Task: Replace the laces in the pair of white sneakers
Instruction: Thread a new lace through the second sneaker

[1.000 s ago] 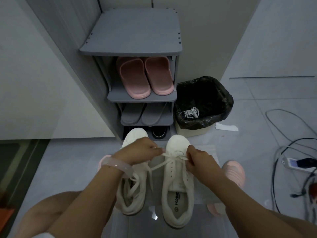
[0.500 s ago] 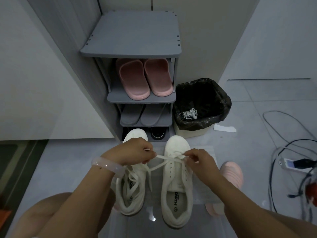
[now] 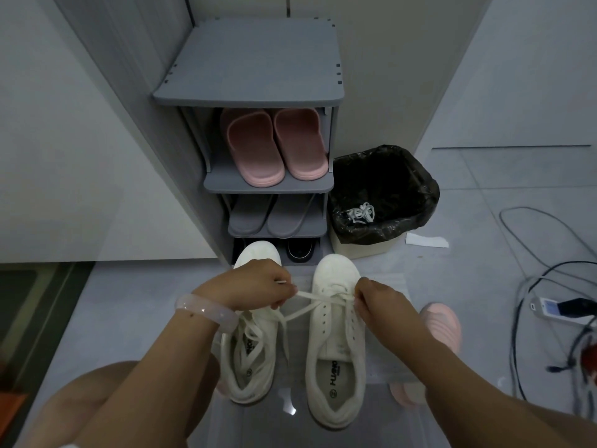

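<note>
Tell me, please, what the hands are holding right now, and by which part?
Both hold the white lace of the right-hand sneaker: the left hand pinches it near its free end, the right hand grips it at the front eyelets.

Head view — steeply downward, close

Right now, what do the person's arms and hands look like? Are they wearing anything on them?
Both forearms are bare, with no sleeves and no gloves. The left wrist wears a chunky, pale, see-through bracelet with a smooth rounded shape. The left hand and the right hand show no rings that I can see.
</note>
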The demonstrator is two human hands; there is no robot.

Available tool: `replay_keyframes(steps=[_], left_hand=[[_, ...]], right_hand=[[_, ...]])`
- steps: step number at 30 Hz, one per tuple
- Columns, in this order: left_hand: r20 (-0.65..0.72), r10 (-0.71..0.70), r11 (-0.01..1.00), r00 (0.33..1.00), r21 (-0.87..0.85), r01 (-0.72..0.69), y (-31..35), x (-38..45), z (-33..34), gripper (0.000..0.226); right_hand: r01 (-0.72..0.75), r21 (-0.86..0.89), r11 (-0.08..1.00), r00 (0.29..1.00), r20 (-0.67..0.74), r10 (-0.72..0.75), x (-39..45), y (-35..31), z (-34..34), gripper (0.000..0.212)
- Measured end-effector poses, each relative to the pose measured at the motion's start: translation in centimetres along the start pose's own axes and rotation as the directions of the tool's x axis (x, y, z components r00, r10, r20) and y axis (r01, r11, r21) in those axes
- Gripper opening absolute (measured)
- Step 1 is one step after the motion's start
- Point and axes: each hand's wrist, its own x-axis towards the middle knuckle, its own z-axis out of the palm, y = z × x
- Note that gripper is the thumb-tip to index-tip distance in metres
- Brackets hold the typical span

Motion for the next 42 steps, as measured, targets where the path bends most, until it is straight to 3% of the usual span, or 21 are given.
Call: replay_keyframes(steps=[3,5,6,8,10,12,15,19,22,25,30,33,37,40,42], left_hand=[[0.129,-0.012,1.000,0.992,0.024,0.009,0.4,-0.5,0.1,0.043],[0.200,-0.040,0.998,0.979,0.060,0.028,0.5,-0.7,0.1,0.042],[0.207,-0.057,0.996,0.977,0.079,0.042,0.5,-0.8,0.0,0.041],[0.171,-0.085,0.993,0.982,0.097,0.069,0.3,-0.7,-0.3,0.040],[0.126,-0.094,0.992,0.988,0.091,0.083,0.1,-0.6,-0.5,0.039],[0.107,-0.091,0.993,0.990,0.084,0.083,0.1,-0.5,-0.6,0.039],[0.105,-0.094,0.993,0.990,0.077,0.086,0.2,-0.4,-0.4,0.039],[0.100,-0.107,0.992,0.989,0.082,0.099,0.0,-0.4,-0.4,0.039],[0.088,-0.103,0.991,0.991,0.090,0.095,0.0,-0.4,-0.5,0.039],[0.085,-0.096,0.992,0.992,0.092,0.088,0.0,-0.3,-0.4,0.039],[0.092,-0.101,0.992,0.991,0.080,0.094,0.0,-0.3,-0.5,0.039],[0.091,-0.096,0.993,0.991,0.072,0.089,0.0,-0.3,-0.5,0.039],[0.096,-0.085,0.994,0.992,0.070,0.079,0.1,-0.4,-0.4,0.040],[0.114,-0.090,0.994,0.989,0.068,0.083,0.0,-0.4,-0.3,0.039],[0.132,-0.100,0.993,0.986,0.069,0.091,0.0,-0.4,-0.3,0.039]], right_hand=[[0.006,-0.234,0.972,0.997,-0.079,-0.025,-0.1,-1.0,0.1,0.018],[0.009,-0.231,0.973,0.976,-0.211,-0.059,-0.3,-1.3,0.3,0.028],[-0.006,-0.215,0.977,0.987,-0.161,-0.029,-0.2,-1.3,0.5,0.025],[-0.033,-0.075,0.997,0.996,-0.086,0.027,0.0,-0.3,1.1,0.014],[-0.072,0.201,0.977,0.997,0.009,0.072,0.1,0.3,1.1,0.009],[-0.109,0.442,0.890,0.992,-0.013,0.128,0.1,0.8,0.8,0.009],[-0.270,0.668,0.693,0.963,0.181,0.201,0.1,0.9,0.3,0.017],[-0.511,0.795,0.325,0.859,0.473,0.195,0.0,0.5,-0.5,0.030],[-0.572,0.793,0.209,0.818,0.536,0.209,0.1,0.4,-0.7,0.029],[-0.539,0.772,0.336,0.842,0.505,0.189,0.0,0.4,-0.5,0.024],[-0.352,0.666,0.658,0.919,0.379,0.108,0.2,0.8,-0.6,0.010],[-0.135,0.474,0.870,0.982,0.182,0.053,0.5,1.0,-0.6,0.022],[-0.002,0.195,0.981,0.999,-0.037,0.010,0.2,0.2,-0.2,0.014],[0.003,-0.108,0.994,0.999,-0.040,-0.007,0.1,-0.6,0.5,0.003],[-0.022,-0.143,0.989,0.998,-0.056,0.014,0.2,-1.0,0.8,0.012]])
